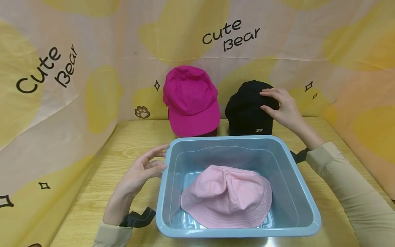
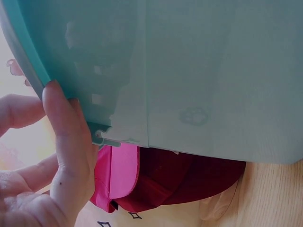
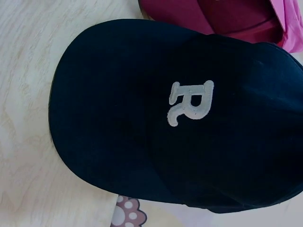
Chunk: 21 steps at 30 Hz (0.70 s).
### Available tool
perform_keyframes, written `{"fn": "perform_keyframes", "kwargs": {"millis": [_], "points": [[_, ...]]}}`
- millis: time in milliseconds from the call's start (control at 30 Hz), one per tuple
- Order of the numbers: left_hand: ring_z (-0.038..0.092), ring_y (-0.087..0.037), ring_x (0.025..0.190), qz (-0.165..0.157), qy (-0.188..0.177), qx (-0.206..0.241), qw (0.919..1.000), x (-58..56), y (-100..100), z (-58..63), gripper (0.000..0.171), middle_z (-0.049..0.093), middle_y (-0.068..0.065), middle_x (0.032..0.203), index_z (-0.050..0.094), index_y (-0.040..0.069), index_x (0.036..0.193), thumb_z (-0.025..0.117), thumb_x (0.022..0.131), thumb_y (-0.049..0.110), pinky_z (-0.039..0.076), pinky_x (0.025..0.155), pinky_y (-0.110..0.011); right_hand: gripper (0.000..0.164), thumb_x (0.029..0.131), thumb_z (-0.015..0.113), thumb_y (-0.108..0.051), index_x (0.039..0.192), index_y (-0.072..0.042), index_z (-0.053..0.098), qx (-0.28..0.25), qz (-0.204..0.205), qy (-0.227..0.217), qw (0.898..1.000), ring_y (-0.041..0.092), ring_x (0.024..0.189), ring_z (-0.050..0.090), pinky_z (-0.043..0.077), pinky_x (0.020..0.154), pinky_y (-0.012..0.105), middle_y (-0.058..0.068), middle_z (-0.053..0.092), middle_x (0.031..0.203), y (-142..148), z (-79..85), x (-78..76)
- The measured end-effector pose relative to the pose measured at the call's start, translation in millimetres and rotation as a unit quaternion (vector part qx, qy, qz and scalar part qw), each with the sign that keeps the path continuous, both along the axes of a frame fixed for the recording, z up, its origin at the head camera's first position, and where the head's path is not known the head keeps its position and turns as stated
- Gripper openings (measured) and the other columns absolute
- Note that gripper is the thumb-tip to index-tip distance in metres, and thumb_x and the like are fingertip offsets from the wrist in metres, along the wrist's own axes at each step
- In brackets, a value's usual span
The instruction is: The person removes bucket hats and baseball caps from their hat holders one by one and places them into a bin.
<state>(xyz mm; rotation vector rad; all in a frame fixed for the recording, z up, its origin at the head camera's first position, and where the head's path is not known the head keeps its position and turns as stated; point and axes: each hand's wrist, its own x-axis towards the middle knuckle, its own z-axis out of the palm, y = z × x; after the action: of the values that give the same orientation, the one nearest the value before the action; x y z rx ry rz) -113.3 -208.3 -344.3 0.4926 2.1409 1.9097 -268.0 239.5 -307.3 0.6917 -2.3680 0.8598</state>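
A light-blue plastic basin (image 1: 302, 192) stands on the table, with a pale pink bucket hat (image 1: 226, 197) inside. My left hand (image 1: 143, 169) is at the basin's left side, its fingertips touching the rim and outer wall. Behind the basin is a black cap (image 1: 247, 106), its brim hidden by the basin in the head view; the right wrist view shows its brim and white letter R (image 3: 191, 101). Over the cap's crown, my right hand (image 1: 282, 106) has its thumb and fingers spread apart; that hand is outside the right wrist view.
Left of the black cap sits a magenta cap (image 1: 191, 99), also behind the basin. A patterned cloth (image 1: 277, 41) hangs at the back and both sides of the wooden table (image 1: 132, 133). Each wrist carries a black strap mount (image 1: 139, 219).
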Motion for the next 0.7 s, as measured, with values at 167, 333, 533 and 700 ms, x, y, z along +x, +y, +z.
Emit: {"fn": "perform_keyframes", "kwargs": {"millis": [167, 333, 533, 700], "points": [[0.069, -0.009, 0.083, 0.001, 0.001, -0.001, 1.0000, 0.2, -0.5, 0.4, 0.057, 0.046, -0.014, 0.127, 0.037, 0.004, 0.145, 0.057, 0.092, 0.003, 0.058, 0.076, -0.037, 0.040, 0.077, 0.075, 0.004, 0.116, -0.001, 0.067, -0.009, 0.002, 0.023, 1.000, 0.034, 0.116, 0.048, 0.039, 0.100, 0.043, 0.018, 0.061, 0.121, -1.5, -0.8, -0.6], [0.068, -0.009, 0.082, 0.005, -0.006, -0.005, 1.0000, 0.5, -0.2, 1.4, 0.058, 0.045, -0.015, 0.127, 0.037, 0.005, 0.145, 0.059, 0.091, 0.004, 0.058, 0.076, -0.036, 0.036, 0.076, 0.074, 0.006, 0.111, 0.001, 0.068, -0.016, 0.008, 0.052, 0.998, 0.034, 0.110, 0.050, 0.036, 0.096, 0.023, 0.020, 0.063, 0.116, -1.5, -3.3, 0.4], [0.068, -0.008, 0.083, 0.007, -0.010, -0.004, 0.9999, 1.3, 0.7, 2.0, 0.058, 0.044, -0.017, 0.129, 0.037, 0.005, 0.145, 0.059, 0.091, 0.004, 0.058, 0.076, -0.036, 0.032, 0.080, 0.072, 0.003, 0.111, -0.001, 0.068, -0.006, 0.000, 0.049, 0.999, 0.031, 0.108, 0.050, 0.036, 0.094, 0.022, 0.019, 0.063, 0.114, -0.3, -0.2, 4.5], [0.068, -0.008, 0.083, 0.010, -0.012, -0.004, 0.9999, 2.3, 0.1, 3.0, 0.058, 0.044, -0.017, 0.130, 0.037, 0.006, 0.145, 0.059, 0.091, 0.005, 0.058, 0.076, -0.036, 0.029, 0.086, 0.068, -0.002, 0.115, -0.003, 0.066, 0.006, -0.007, 0.033, 0.999, 0.034, 0.108, 0.052, 0.040, 0.094, 0.044, 0.019, 0.064, 0.113, -1.9, 8.7, 6.2]]}}
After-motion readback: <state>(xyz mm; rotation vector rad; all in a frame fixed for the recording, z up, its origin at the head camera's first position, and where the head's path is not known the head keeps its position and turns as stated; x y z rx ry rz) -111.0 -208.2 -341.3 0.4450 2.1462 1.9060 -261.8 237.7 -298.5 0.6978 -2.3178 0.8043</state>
